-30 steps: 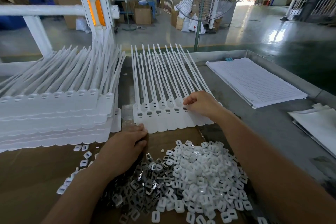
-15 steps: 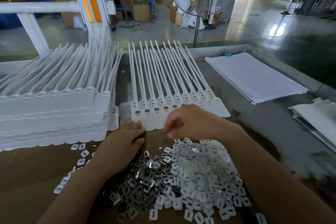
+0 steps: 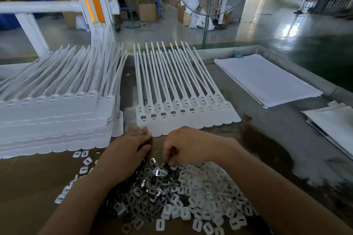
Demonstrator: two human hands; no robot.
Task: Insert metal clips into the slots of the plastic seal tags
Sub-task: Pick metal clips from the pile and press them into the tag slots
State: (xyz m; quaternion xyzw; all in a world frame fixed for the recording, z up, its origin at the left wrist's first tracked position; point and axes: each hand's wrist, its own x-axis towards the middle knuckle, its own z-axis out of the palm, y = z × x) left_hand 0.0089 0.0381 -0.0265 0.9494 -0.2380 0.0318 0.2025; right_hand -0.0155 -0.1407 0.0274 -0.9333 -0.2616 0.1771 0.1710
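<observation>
Surface: cardboard (image 3: pixel 28 187) on a workshop table.
Seal tags (image 3: pixel 183 118): a row just beyond my hands.
My left hand (image 3: pixel 126 154): relaxed flat, fingertips at the tags' edge.
My right hand (image 3: pixel 188 147): curled into the metal clips (image 3: pixel 172 192); grip unclear.

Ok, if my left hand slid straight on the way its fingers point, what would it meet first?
Your left hand would meet the near edge of the row of seal tags; its fingertips look nearly against it.

Left hand (image 3: pixel 128 150) palm down, fingers relaxed and nearly straight, pointing forward. Right hand (image 3: pixel 189 147) just beside it, knuckles up, fingers curled downward, tips bunched together; can't tell if pinching anything.
</observation>
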